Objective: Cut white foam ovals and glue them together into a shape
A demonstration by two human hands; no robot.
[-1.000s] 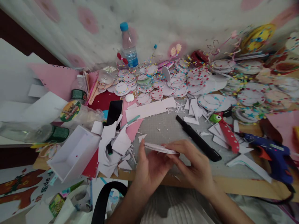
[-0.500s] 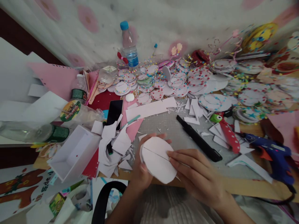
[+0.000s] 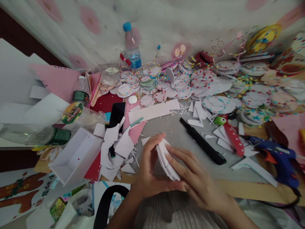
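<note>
Between my two hands, over the near edge of the table, is a stack of white foam board discs (image 3: pixel 164 159), tilted so that its layered edge faces up toward me. My left hand (image 3: pixel 150 171) is curved round the stack, fingertips at its upper end and thumb along the lower end. The fingers of my right hand (image 3: pixel 193 175) press against the right face of the discs. Just beyond, a black utility knife (image 3: pixel 202 141) lies on the grey cutting mat (image 3: pixel 164 125). White offcuts (image 3: pixel 124 144) are heaped to the left of my hands.
Decorated white discs (image 3: pixel 181 84) are piled along the back. A blue glue gun (image 3: pixel 274 156) and a red spotted tool (image 3: pixel 232 136) lie at right. To the left are a phone (image 3: pixel 116 116), a white box (image 3: pixel 76 156) and bottles; a water bottle (image 3: pixel 132 47) stands behind.
The stack has turned from showing its flat round face to showing its edge. My left hand has shifted from beneath it to round its ends, and my right hand has moved against its side.
</note>
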